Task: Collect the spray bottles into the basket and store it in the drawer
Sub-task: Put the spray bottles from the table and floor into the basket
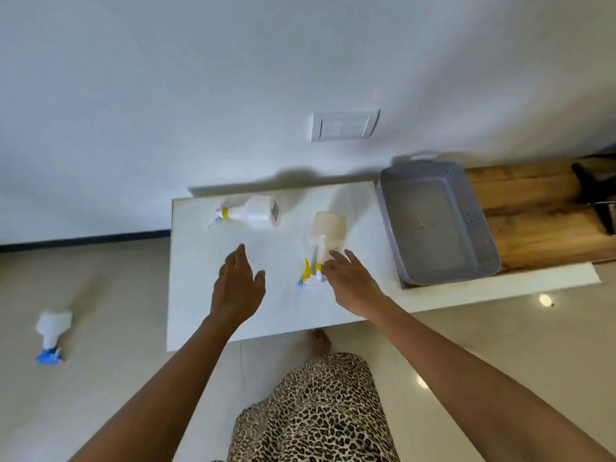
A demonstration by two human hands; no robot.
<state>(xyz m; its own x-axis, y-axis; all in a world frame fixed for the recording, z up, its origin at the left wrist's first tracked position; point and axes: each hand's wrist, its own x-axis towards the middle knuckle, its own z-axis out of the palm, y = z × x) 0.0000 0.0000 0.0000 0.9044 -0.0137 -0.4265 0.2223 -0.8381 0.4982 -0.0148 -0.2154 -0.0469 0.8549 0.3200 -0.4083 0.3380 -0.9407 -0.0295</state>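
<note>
Two white spray bottles lie on their sides on a white tabletop (200,295). One with a yellow collar (253,212) lies at the back, nozzle to the left. A clear one with a yellow and blue trigger (325,238) lies in the middle, nozzle toward me. My right hand (350,281) is over its neck, fingers spread and touching or just above it. My left hand (238,285) hovers open over bare tabletop, below the yellow-collar bottle. A grey perforated basket (480,215) sits at the right, holding no bottles. A third bottle with a blue trigger (53,331) lies on the floor at the left.
The basket rests partly on a wooden surface (540,225) at the right. A white wall with a switch plate (345,125) stands behind the table. A dark object (596,195) lies at the far right. Tiled floor (100,295) and a leopard-print garment (320,411) are below.
</note>
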